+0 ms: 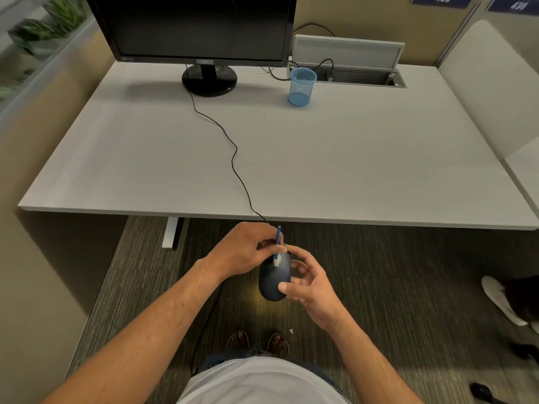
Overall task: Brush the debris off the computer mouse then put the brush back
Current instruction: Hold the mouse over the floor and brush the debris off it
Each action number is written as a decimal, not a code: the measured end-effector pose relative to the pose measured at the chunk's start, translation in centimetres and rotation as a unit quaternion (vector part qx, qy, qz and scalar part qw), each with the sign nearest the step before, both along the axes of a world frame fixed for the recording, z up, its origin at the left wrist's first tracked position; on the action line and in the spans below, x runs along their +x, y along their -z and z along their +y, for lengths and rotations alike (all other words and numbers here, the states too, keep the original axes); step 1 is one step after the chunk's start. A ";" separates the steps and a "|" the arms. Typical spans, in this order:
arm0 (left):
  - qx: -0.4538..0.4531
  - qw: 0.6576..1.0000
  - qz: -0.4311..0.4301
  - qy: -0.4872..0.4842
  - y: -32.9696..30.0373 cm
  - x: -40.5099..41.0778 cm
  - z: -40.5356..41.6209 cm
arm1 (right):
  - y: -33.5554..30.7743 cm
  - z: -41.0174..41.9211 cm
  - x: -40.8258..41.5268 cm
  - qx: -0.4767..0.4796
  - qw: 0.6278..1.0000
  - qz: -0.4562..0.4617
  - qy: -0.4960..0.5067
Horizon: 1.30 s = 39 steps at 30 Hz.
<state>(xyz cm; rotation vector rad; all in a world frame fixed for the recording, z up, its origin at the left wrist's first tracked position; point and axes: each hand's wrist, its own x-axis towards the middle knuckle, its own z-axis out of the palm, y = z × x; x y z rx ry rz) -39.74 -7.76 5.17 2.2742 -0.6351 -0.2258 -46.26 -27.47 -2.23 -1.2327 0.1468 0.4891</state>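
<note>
Your right hand (pixel 306 284) cradled the mouse (pixel 274 279) off the desk (pixel 350 170), thumb and fingers clamped on its sides; your left hand (pixel 242 252) pinched the brush (pixel 277 246), bristles on its shell. A taut cable (pixel 233 158) could have tugged it loose.

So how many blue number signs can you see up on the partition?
2, both at the top right edge: one blue sign above the beige partition, another just right of it. Both are cropped; more may sit beyond the frame.
</note>
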 end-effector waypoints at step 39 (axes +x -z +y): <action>-0.065 0.994 0.037 -0.081 -0.1 0.8 0.6 | -0.7 0.7 -0.6 0.012 1.000 -0.010 -0.017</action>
